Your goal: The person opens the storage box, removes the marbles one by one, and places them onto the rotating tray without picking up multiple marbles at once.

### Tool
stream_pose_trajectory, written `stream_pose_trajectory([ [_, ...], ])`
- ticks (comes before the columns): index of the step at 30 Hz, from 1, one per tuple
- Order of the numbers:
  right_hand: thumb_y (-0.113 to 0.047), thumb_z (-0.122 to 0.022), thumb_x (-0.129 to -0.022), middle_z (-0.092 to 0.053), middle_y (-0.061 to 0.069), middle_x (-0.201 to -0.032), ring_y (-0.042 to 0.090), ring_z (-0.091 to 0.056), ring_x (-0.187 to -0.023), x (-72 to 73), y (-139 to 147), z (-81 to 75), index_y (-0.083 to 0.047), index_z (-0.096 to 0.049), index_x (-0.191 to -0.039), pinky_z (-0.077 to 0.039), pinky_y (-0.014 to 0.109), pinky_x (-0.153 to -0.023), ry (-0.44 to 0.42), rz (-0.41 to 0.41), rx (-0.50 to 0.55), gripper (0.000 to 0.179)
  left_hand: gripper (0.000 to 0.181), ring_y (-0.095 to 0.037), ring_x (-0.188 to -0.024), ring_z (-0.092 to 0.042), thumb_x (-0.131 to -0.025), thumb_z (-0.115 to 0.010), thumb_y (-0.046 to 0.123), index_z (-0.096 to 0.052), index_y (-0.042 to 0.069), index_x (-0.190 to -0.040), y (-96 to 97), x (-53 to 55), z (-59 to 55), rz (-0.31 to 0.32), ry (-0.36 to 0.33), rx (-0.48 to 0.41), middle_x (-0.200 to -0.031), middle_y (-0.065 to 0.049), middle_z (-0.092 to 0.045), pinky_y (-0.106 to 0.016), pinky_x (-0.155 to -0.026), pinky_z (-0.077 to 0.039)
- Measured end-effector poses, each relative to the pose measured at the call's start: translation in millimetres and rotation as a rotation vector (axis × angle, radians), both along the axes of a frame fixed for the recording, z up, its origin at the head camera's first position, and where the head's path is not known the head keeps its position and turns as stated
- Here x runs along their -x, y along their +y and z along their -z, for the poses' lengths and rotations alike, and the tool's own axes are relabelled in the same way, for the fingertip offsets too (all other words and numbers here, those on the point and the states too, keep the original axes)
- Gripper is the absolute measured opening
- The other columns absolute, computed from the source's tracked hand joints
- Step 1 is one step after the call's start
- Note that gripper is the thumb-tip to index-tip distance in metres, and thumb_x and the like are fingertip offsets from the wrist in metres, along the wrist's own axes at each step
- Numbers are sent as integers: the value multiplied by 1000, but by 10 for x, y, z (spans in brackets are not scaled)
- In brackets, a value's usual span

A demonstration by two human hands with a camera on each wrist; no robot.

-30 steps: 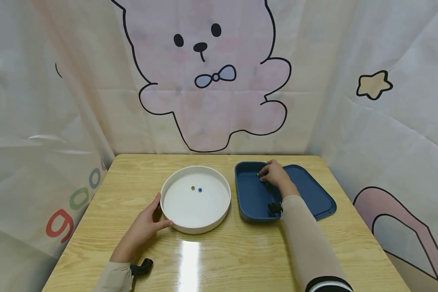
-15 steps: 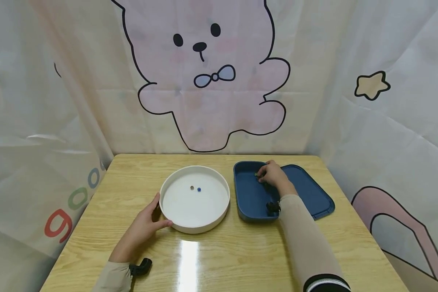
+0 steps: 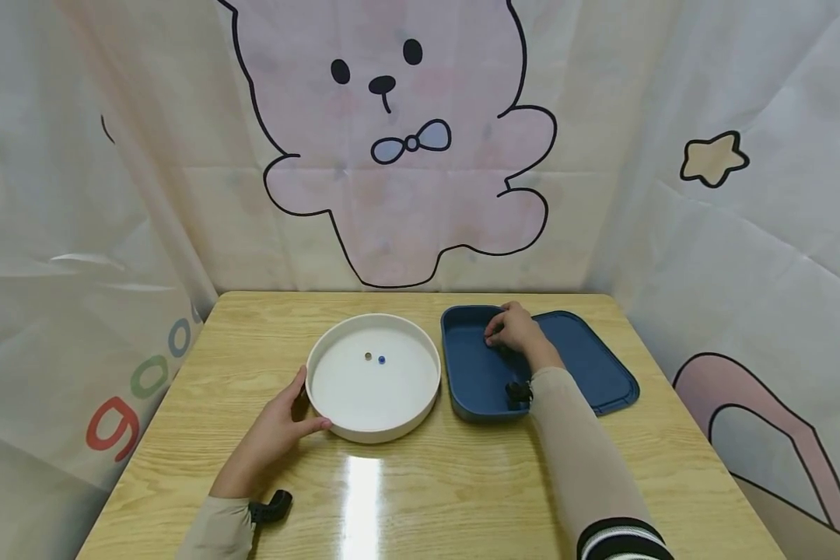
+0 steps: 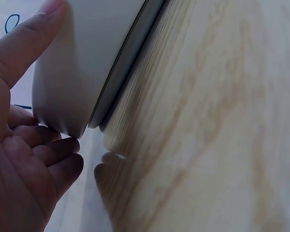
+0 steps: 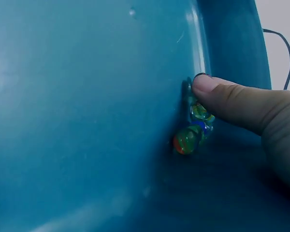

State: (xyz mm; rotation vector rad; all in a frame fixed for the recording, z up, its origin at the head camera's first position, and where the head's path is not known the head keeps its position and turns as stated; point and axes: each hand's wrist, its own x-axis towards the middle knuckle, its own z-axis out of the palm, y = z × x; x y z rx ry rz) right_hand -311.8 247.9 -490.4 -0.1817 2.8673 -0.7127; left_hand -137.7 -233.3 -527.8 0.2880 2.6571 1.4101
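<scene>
Pale cloth [image 3: 579, 225] hangs behind and beside the wood-grain desk [image 3: 462, 498]; a pink bear [image 3: 392, 202] fills the back, a yellow star [image 3: 714, 159] the right; white glare [image 3: 360, 505] streaks the desktop.

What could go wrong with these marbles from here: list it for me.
The marbles in the blue box bunch closely by the right hand, so a pinch might knock one away.

Two small balls lie loose on the white dish's floor; if the left hand at its side jolts it, they may roll.
</scene>
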Motion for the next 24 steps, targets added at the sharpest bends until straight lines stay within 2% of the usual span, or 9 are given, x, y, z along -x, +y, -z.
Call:
stream_pose_trajectory([
  [4, -24, -83, -89, -30, 20, -160, 46, -28, -147, 10, 0, 33, -19, -79, -92, -19, 74, -116, 2, -5, 28, 6, 119, -36, -156, -17, -81, -87, 42, -10, 6, -165, -6, -10, 5, 5, 2, -5, -170, -14, -14, -58, -124, -21],
  [12, -19, -80, -92, -26, 23, -162, 47, -25, -149, 7, 55, 43, -13, -80, -97, -28, 65, -118, 24, -30, 164, 8, 119, -37, -156, -17, -81, -87, 42, -11, 5, -165, 10, -32, 9, -3, -7, -14, -170, -15, -15, -58, -124, -20],
  [17, -20, -78, -94, -25, 23, -164, 47, -22, -150, -4, 113, -73, -13, -79, -100, -29, 65, -117, 65, -30, 196, 10, 119, -37, -157, -14, -82, -86, 43, -9, 6, -165, 6, -19, 8, 4, -18, -21, -170, -15, -13, -60, -125, -18],
  [24, -25, -76, -95, -31, 21, -160, 47, -27, -148, -28, 137, -314, -15, -78, -102, -31, 65, -116, 135, -28, 220, 13, 119, -36, -157, -13, -82, -85, 44, -8, 8, -165, -1, 1, -18, 1, -27, -11, -171, -13, -12, -59, -125, -17],
])
